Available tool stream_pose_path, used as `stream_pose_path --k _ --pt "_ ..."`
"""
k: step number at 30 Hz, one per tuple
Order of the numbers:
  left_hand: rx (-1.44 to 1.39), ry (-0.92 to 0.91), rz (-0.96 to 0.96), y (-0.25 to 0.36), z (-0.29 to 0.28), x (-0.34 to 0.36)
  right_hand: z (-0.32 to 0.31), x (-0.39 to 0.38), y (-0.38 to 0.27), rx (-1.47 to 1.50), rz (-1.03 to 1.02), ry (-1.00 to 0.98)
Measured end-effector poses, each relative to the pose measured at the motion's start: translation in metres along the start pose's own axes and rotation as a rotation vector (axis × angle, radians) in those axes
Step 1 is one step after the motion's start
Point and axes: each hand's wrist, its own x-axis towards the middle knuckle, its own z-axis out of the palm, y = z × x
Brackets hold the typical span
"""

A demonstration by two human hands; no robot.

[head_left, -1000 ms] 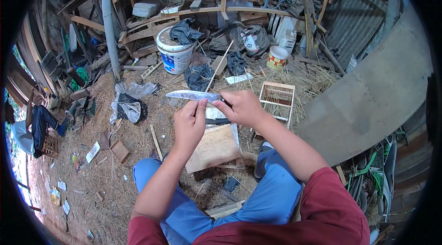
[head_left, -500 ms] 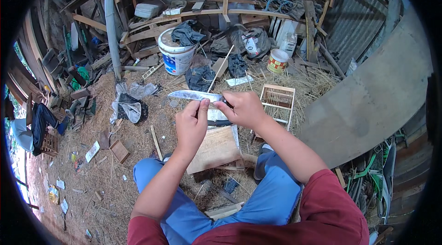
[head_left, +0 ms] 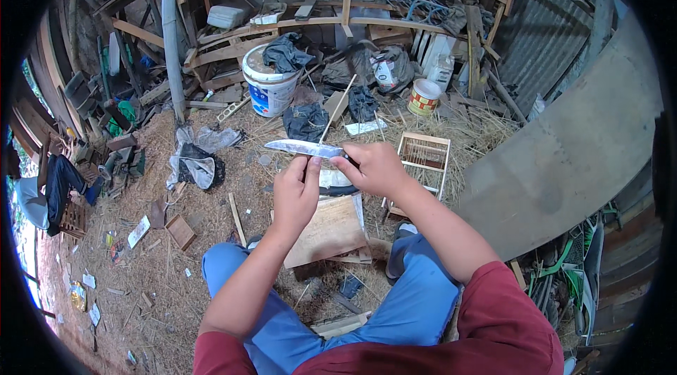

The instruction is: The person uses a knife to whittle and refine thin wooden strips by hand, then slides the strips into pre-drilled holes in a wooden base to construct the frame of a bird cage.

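Note:
A knife with a shiny blade (head_left: 293, 146) lies crosswise between my hands, its point to the left. My right hand (head_left: 370, 170) grips the handle, thumb along the blade's lower edge. My left hand (head_left: 296, 192) is closed beneath the blade, thumb raised against it, around a thin pale stick (head_left: 340, 101) that angles away from me; its grip is partly hidden. Below them, a pale plywood board (head_left: 321, 234) lies between my blue-trousered legs, with a dark-rimmed object (head_left: 331, 181) behind it. A small wooden slatted frame (head_left: 423, 149) stands just right of my right hand.
A white bucket (head_left: 271, 89), a small tub (head_left: 424, 96) and dark plastic bags (head_left: 305, 121) sit ahead among straw and scrap wood. A large grey sheet (head_left: 557, 156) slants along the right. Timber rails (head_left: 296, 22) span the back. A person's dark-trousered legs (head_left: 67, 188) show at far left.
My hands and the knife have shifted slightly to the right. The stick's far end has dropped a little toward me. The grip looks the same.

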Motion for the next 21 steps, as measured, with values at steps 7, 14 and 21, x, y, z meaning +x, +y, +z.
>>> stream_pose_path --k 7,14,21 --pt "-0.071 0.025 0.065 0.001 0.000 0.000 -0.001 0.000 0.001 -0.001 0.009 -0.019" --pt "0.029 0.050 0.030 0.011 -0.005 0.001 -0.003 -0.001 -0.001 0.029 -0.017 0.022" --pt "0.034 0.141 0.009 0.016 -0.003 0.002 -0.008 0.000 -0.010 -0.029 -0.009 0.084"
